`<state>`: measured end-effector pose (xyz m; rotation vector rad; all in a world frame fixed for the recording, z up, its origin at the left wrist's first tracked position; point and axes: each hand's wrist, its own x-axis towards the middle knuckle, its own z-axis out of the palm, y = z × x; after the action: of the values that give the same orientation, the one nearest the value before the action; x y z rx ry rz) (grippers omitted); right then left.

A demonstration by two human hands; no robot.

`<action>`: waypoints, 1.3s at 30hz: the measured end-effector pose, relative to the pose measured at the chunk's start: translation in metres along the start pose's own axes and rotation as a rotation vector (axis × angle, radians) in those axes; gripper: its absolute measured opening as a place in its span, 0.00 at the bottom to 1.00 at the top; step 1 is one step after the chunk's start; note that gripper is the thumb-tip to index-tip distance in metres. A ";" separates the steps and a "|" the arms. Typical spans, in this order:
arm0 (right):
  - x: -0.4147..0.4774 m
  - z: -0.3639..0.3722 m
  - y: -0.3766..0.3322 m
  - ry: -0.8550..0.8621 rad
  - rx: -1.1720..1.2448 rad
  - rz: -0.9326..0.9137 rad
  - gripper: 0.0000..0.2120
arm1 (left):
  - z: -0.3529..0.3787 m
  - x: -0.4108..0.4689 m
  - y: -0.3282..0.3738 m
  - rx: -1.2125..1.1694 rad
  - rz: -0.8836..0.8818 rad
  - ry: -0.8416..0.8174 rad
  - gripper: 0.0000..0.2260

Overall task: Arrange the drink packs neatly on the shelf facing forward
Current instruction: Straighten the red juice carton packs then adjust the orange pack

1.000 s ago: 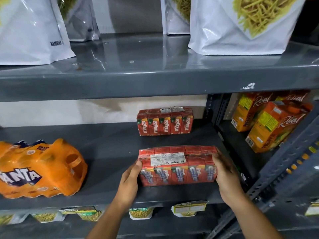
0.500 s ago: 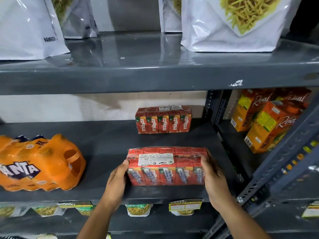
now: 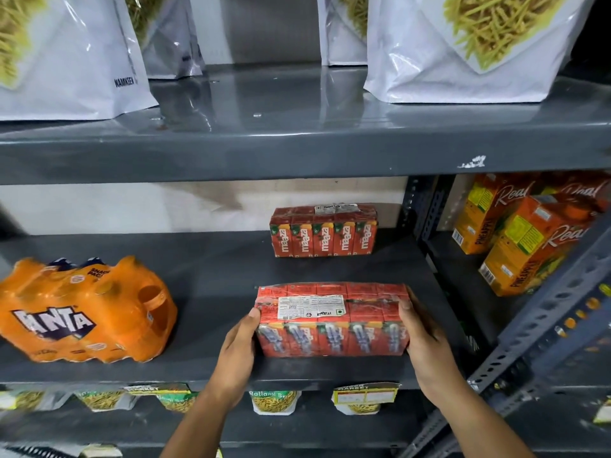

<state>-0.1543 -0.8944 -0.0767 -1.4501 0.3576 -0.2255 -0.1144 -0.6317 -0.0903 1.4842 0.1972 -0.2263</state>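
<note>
The front Maaza pack (image 3: 332, 320) is clasped endwise by left hand (image 3: 238, 347) and right hand (image 3: 421, 338) near the shelf (image 3: 211, 279) front edge (print blurred); squaring is needed next

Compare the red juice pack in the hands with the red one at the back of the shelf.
The held pack sits at the shelf's front edge, gripped by the left hand and right hand; the back pack stands untouched by the wall. The held pack's front print is blurred; the back pack's reads clearly. Both are shrink-wrapped five-carton rows with white labels on top.

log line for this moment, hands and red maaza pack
left hand on pack's left end | right hand on right end | front Maaza pack at shelf front | second Maaza pack behind
</note>
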 end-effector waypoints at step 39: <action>-0.054 0.357 0.033 -0.311 0.039 0.029 0.21 | -0.330 0.048 0.090 -0.399 -0.028 0.220 0.30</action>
<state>-0.0738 -0.5404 -0.0751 -1.4145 0.1196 0.0175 -0.0408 -0.2971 -0.0426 1.1075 0.4158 -0.0404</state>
